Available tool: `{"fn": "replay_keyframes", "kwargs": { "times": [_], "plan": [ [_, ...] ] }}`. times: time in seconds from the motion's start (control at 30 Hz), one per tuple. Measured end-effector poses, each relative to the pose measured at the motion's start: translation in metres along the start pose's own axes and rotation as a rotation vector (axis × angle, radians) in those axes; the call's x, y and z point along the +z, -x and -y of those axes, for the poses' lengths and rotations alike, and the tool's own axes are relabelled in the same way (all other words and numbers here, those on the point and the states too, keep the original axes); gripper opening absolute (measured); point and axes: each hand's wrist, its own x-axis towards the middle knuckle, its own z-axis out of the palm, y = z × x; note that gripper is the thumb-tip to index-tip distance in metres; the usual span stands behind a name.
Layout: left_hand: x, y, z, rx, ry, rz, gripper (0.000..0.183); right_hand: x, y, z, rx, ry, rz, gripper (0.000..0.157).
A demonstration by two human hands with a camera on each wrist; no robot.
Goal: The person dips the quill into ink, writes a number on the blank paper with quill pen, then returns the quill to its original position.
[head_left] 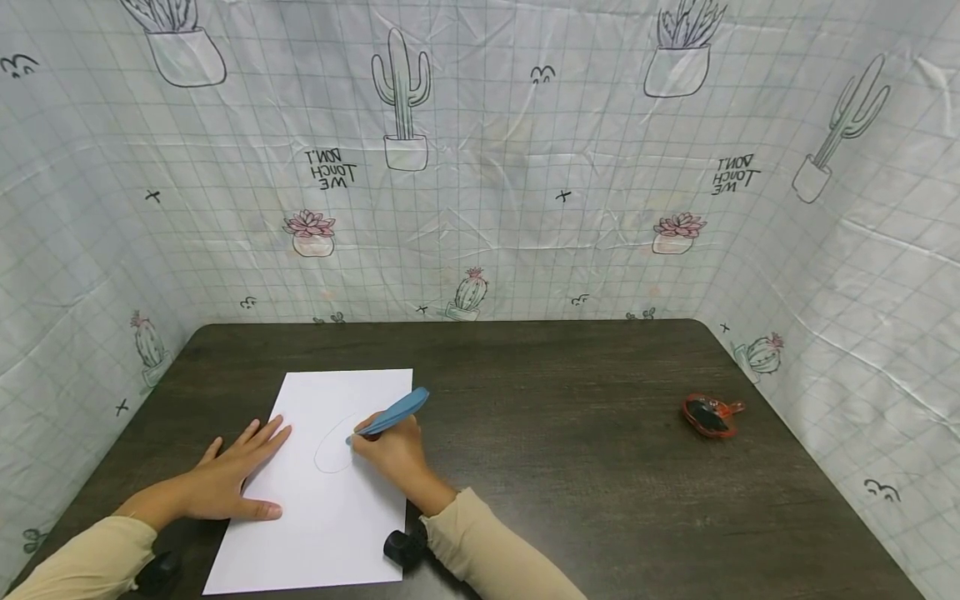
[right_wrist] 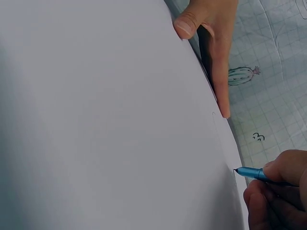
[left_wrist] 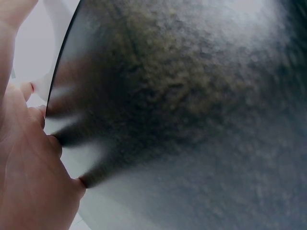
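Note:
A white sheet of paper (head_left: 300, 533) lies on the left part of the dark table. My right hand (head_left: 401, 457) pinches a blue pen (head_left: 401, 410), which has a broad, feather-like upper end. In the right wrist view the pen (right_wrist: 250, 173) has its dark tip on the paper. A thin curved line (head_left: 315, 457), like an unclosed oval, runs on the sheet left of the pen. My left hand (head_left: 225, 479) rests with spread, straight fingers across the paper's left edge; the left wrist view shows this hand (left_wrist: 33, 167) from the side.
On the table's right side lies a small orange-red object (head_left: 711, 416) with a dark oval face and a short stub. A black wrist device (head_left: 405, 547) sits by the paper's lower right corner. Cactus-printed cloth (head_left: 510, 208) surrounds the dark table (head_left: 570, 467) at the back and sides.

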Motion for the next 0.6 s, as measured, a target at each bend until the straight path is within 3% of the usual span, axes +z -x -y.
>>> {"fn": "replay_keyframes", "kwargs": {
  "times": [0.6],
  "plan": [
    [0.002,-0.001,0.004,0.008,-0.01,-0.01,0.103,0.019,0.005,0.01,-0.011,-0.052,0.002,0.008]
  ]
}}
